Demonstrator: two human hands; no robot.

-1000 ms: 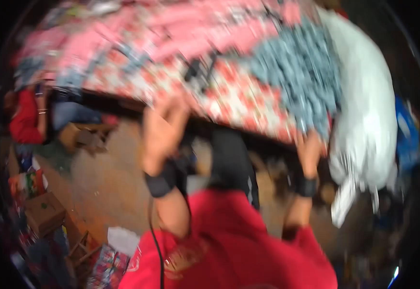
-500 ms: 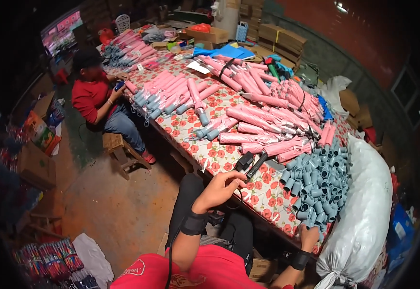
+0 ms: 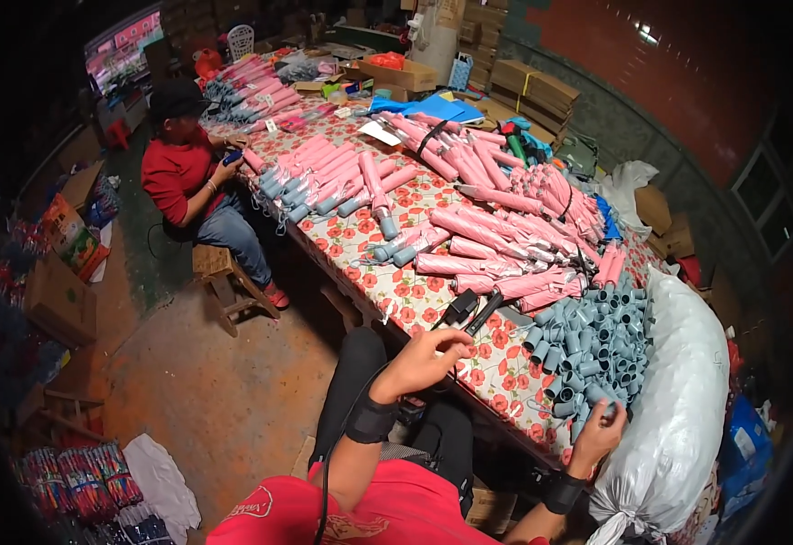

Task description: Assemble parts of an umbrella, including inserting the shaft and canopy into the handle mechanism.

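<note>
My right hand [image 3: 596, 441] is at the near edge of a pile of grey umbrella handles [image 3: 592, 341], its fingers closed round one grey umbrella handle [image 3: 601, 396]. Above my lap, by the table's front edge, my left hand [image 3: 421, 365] is curled with thumb and fingers drawn together; what they hold, if anything, cannot be made out. Just beyond its fingertips lie a black pen-shaped tool [image 3: 484, 314] and a small black box-like device [image 3: 456, 309]. Folded pink umbrellas [image 3: 478, 231] lie heaped behind these, and several with grey handles [image 3: 333, 186] lie in a row farther left.
A flowered cloth covers the table [image 3: 415, 295]. Along its right side leans a long, stuffed white sack [image 3: 678, 381]. At the left, a co-worker in red [image 3: 178, 177] sits on a wooden stool [image 3: 224, 282]. Cardboard boxes [image 3: 533, 95] are stacked at the back.
My right hand has lifted and moved slightly away from me and to the right, bringing a grey umbrella handle into clear view. My left hand has barely moved.
</note>
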